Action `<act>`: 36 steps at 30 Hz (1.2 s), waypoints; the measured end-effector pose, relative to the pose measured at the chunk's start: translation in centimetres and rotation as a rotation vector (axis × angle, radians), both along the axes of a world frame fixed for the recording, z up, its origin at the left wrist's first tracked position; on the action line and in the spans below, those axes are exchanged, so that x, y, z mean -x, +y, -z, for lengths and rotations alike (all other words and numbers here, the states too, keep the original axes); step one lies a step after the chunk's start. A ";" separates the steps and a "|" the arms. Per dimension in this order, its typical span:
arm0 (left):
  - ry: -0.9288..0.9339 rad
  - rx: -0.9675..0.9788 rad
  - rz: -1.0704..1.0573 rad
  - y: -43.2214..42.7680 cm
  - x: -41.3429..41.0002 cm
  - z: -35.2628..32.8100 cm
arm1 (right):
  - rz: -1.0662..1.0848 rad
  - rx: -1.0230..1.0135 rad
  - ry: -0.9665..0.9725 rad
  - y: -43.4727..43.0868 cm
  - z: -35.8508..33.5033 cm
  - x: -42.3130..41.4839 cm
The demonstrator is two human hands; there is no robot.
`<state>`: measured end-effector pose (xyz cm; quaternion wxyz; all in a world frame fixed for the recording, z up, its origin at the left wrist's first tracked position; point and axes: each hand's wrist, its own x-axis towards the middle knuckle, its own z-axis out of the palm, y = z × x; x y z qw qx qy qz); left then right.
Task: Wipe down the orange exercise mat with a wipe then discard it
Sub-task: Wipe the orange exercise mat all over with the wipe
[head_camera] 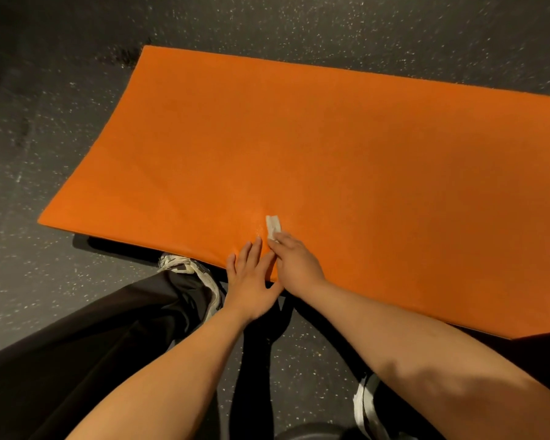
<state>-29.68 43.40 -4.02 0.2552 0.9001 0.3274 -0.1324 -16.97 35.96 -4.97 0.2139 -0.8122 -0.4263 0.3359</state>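
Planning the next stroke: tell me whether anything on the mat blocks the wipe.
Nothing visible does. The right hand holds the wipe on the mat near its close edge; the left hand rests flat beside it, and the mat beyond lies bare.

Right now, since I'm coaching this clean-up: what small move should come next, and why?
Probably slide the right hand and its wipe forward across the orange mat: the wipe sits by the near edge, most of the mat lies beyond it, and the left hand rests flat alongside, seemingly steadying the mat.
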 end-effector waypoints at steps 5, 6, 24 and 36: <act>0.010 -0.072 0.048 -0.3 0.5 -0.2 | 0.012 0.090 -0.188 -2.6 0.3 -3.9; 0.012 -0.080 0.039 -0.4 0.4 -0.4 | 0.108 0.133 -0.208 -3.4 0.4 -4.7; -0.143 -0.033 -0.139 -1.7 -1.2 -1.5 | 0.100 0.146 -0.041 -6.1 -2.9 0.6; -0.173 -0.044 -0.238 -3.9 -0.9 -4.9 | 0.225 0.187 -0.146 -7.2 -4.9 -0.4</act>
